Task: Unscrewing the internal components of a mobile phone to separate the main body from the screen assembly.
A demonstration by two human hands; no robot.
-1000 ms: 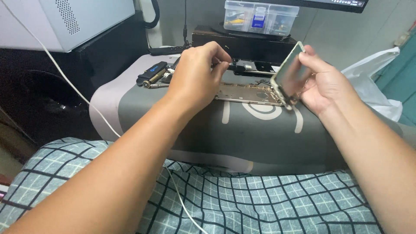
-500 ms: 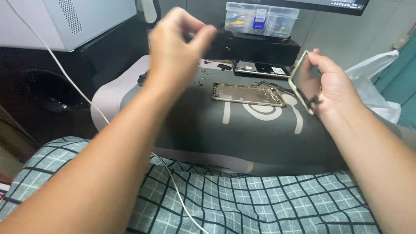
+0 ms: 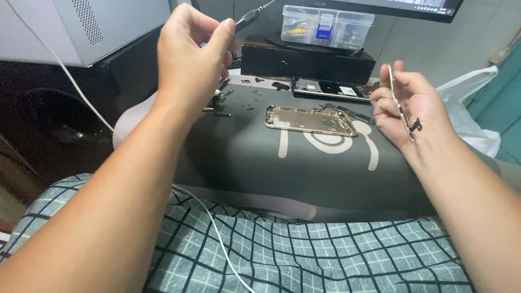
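Gold-edged phone screen (image 3: 400,103) stands upright, edge-on, grasped by right hand (image 3: 410,106); left hand (image 3: 190,59) pinches a dark tool (image 3: 251,16).

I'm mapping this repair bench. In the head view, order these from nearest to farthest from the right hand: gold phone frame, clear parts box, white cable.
From the right hand:
1. Gold phone frame, on the mat just left of it.
2. Clear parts box, up at the back.
3. White cable, far left.
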